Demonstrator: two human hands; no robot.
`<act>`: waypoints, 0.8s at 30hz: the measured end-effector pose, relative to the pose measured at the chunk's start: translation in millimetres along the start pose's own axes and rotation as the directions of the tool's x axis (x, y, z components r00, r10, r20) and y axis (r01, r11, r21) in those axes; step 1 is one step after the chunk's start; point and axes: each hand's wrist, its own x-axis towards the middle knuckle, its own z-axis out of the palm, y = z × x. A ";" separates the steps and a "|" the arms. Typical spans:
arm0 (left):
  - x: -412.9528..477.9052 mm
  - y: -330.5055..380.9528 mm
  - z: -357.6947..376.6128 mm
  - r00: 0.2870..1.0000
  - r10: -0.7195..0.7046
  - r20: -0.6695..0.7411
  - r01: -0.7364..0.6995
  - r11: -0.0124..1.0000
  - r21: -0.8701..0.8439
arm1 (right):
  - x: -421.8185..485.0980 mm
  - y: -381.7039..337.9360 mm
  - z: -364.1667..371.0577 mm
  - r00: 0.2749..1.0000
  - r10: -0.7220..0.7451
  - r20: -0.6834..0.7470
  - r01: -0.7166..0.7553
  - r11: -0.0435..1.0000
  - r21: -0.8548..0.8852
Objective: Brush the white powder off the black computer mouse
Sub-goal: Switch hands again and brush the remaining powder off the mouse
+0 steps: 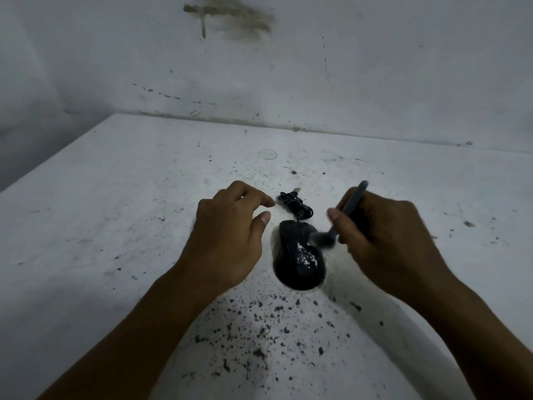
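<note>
Near edge: white table (86, 226), rough, speckled with dark grit. Centre: black mouse (298, 255), smooth, rounded; white powder (307, 254) patchy on right flank. Left hand (227, 229) beside mouse, fingers loosely curled, grasping nothing. Right hand (383, 235) clenched on slim grey brush (343, 213); blurred bristles apparently touching mouse. Beyond: coiled black cable (295, 204).

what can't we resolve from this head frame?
- Brush bristles: motion-blurred, so contact with the mouse is unclear.
- Brush handle middle: hidden inside the right hand.
- Mouse left flank: the left hand hovers beside it; touching or not can't be told.
- Cable plug: too small and dim to identify.
- White powder off the mouse: lost against the white table.
</note>
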 end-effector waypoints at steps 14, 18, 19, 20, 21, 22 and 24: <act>1.1 -0.9 0.9 1.000 -0.009 0.003 0.009 1.000 0.020 | -8.1 -2.5 -3.8 0.988 -0.012 -0.154 0.021 0.998 0.057; -0.2 0.1 1.7 1.000 -0.005 0.003 0.005 1.000 0.002 | -13.6 -9.7 7.5 0.999 -0.007 -0.052 0.012 0.995 0.097; -0.1 -0.1 1.6 1.000 -0.007 0.003 0.007 1.000 0.002 | -14.0 -7.8 8.3 1.000 0.010 -0.029 -0.009 0.999 0.051; -0.1 -1.0 1.0 1.000 -0.011 0.002 0.011 1.000 0.005 | -12.0 -5.7 7.5 0.999 0.025 -0.031 -0.025 1.000 0.016; 0.5 -1.6 1.1 1.000 -0.014 0.002 0.014 1.000 0.011 | -9.1 -3.6 4.4 0.998 0.035 -0.057 -0.035 0.999 0.003; 0.9 -2.4 1.2 1.000 -0.018 0.001 0.018 1.000 0.020 | -4.8 -3.0 0.9 0.995 0.035 -0.093 -0.034 0.999 0.009; 1.5 -4.4 1.6 0.999 -0.033 -0.006 0.033 0.999 0.038 | 6.8 -6.6 -3.3 0.993 0.018 -0.119 -0.011 0.998 0.062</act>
